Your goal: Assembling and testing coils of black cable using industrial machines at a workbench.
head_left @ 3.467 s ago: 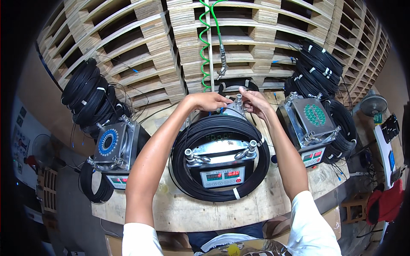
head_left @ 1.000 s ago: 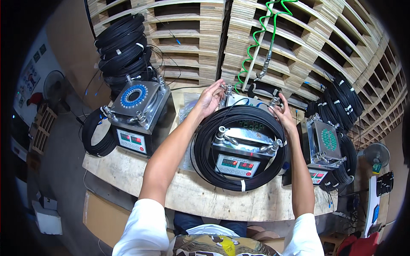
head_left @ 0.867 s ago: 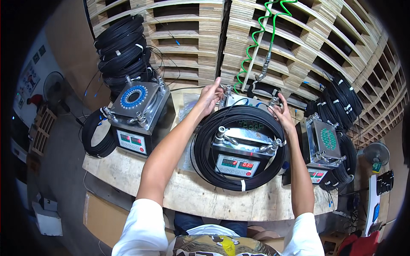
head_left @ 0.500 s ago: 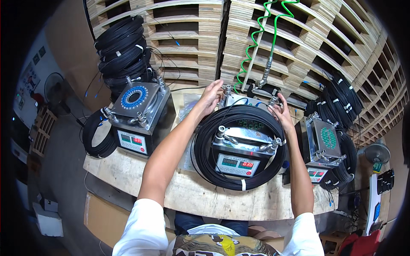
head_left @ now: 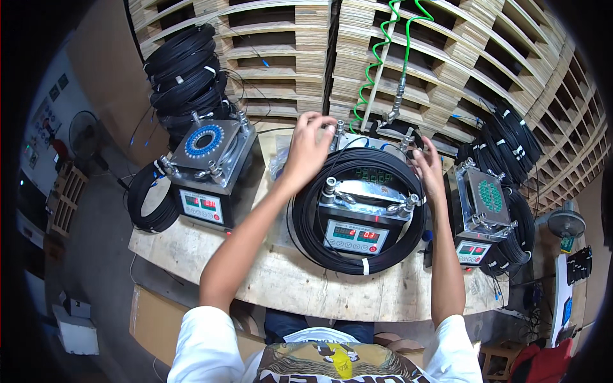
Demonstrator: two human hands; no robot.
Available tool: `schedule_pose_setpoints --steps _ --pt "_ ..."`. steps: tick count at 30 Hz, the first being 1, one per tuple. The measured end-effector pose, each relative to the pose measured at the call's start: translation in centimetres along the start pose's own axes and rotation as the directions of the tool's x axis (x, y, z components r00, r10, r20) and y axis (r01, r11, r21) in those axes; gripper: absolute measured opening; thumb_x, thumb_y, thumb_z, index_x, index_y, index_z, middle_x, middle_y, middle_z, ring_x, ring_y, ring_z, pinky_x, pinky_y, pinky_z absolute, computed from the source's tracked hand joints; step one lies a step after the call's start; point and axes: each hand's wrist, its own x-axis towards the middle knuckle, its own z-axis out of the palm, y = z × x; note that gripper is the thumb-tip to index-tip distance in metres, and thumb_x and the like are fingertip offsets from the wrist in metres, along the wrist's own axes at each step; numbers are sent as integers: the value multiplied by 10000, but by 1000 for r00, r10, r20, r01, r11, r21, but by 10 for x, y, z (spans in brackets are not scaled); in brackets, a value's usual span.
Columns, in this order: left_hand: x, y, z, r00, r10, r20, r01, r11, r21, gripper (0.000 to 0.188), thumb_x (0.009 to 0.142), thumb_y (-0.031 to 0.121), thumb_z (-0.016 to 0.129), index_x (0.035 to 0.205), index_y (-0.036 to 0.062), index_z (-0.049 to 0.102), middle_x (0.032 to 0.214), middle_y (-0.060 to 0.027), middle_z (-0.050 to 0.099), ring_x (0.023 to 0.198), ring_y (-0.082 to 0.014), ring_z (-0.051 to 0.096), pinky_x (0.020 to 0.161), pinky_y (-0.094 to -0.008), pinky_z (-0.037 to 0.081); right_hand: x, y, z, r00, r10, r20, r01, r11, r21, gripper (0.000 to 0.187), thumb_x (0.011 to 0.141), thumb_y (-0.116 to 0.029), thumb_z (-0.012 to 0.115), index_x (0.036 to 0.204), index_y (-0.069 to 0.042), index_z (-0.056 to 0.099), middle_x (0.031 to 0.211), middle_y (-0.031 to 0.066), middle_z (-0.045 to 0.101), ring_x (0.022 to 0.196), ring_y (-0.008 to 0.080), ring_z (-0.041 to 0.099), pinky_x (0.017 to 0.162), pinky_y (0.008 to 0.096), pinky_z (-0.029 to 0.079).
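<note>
A polishing-type machine point(head_left: 377, 203) with metal corner posts, wing nuts and a lit red-and-green display point(head_left: 355, 237) stands in front of me. A large coil of black cable point(head_left: 305, 220), tied with a white band, rings it. My left hand point(head_left: 309, 152) is beside the rear left post point(head_left: 340, 131), fingers curved and apart, with nothing visible in them. Near the rear right post point(head_left: 407, 139), my right hand point(head_left: 429, 171) is open, its thumb and fingers spread. Whether either hand touches a post is unclear.
A similar machine with a blue-dotted ring point(head_left: 204, 141) stands left, another with a green-dotted ring point(head_left: 490, 196) right. Black cable coils point(head_left: 182, 80) are stacked behind the left machine, more coils point(head_left: 511, 143) at right. Wooden pallets point(head_left: 268, 51) rise behind the wooden table point(head_left: 306, 295); green air hoses point(head_left: 408, 51) hang there.
My left hand has shifted slightly left, its fingers bending over toward the rear left post. The right hand has moved slightly right, away from its post. Digits on the middle display have changed.
</note>
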Motion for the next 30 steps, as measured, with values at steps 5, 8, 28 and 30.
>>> schedule_pose_setpoints --steps 5,8,28,30 --pt "-98 61 -30 976 164 144 -184 974 134 361 911 449 689 1045 123 769 1535 -217 388 1420 -479 311 1157 -624 212 -58 -40 17 869 -447 -214 347 857 -380 255 1005 -42 530 1226 -7 653 1049 29 662 814 98 551 782 245 462" --pt "-124 56 -22 991 35 129 -57 983 176 451 836 561 733 1012 147 772 1599 -216 284 1463 -499 215 1156 -673 118 -118 -54 38 861 -460 -219 328 830 -451 241 975 6 513 1150 3 679 894 10 594 711 63 460 635 249 389" --pt "-137 42 -56 996 89 -30 -81 974 211 292 919 277 728 1111 57 734 1372 -192 535 1356 -354 450 1139 -452 343 -172 -46 51 877 -461 140 406 552 -729 381 824 -100 678 1202 -128 716 884 116 482 826 290 516 782 396 417" --pt "-134 44 -61 792 -580 189 596 802 -39 293 929 313 733 1114 86 735 1376 -177 533 1370 -342 422 1143 -451 331 -172 -47 51 886 -444 135 392 559 -731 383 823 -110 686 1205 -130 715 885 120 482 826 291 515 788 402 414"
